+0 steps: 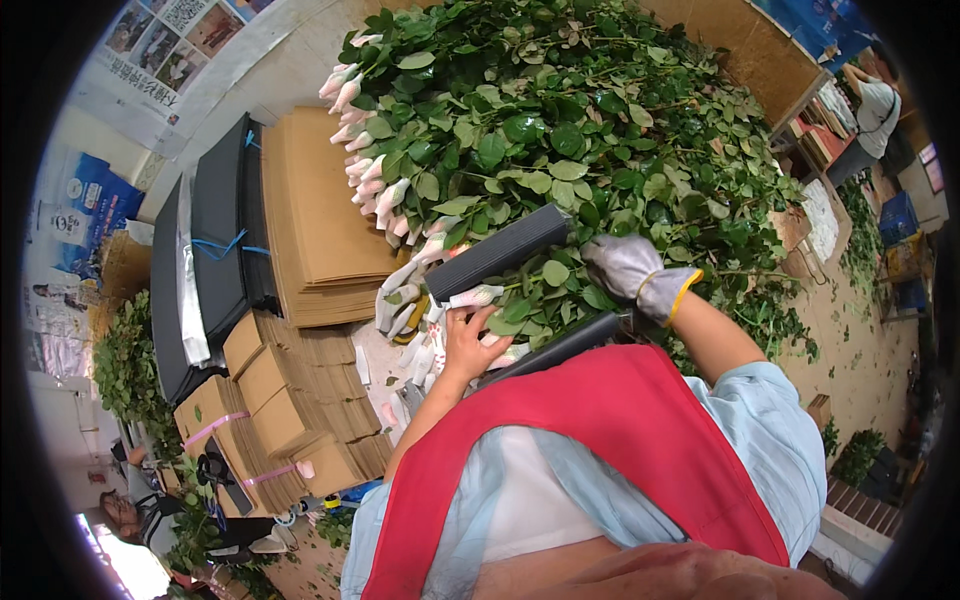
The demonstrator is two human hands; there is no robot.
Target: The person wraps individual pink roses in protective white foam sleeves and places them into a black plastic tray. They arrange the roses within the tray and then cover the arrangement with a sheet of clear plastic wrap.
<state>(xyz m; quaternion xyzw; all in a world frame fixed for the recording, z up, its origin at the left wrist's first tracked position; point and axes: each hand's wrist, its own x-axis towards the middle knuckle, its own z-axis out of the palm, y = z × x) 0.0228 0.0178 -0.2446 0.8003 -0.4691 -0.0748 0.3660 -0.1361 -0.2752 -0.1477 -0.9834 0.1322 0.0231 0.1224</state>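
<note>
My bare left hand has its fingers spread beside a net-sleeved rose bud at the near left end of a dark corrugated sheet. That sheet stands on one side of some leafy rose stems; a second dark edge runs along the side nearer my body. My right hand, in a grey glove with a yellow cuff, rests on the stems at the right end; its fingertips are hidden among leaves. Behind lies a large heap of leafy roses, with sleeved buds along its left side.
Brown cardboard sheets and dark sheets tied with blue string stand left, with smaller cardboard stacks nearer. Another glove and white sleeves lie by my left hand. One person is far right, another lower left.
</note>
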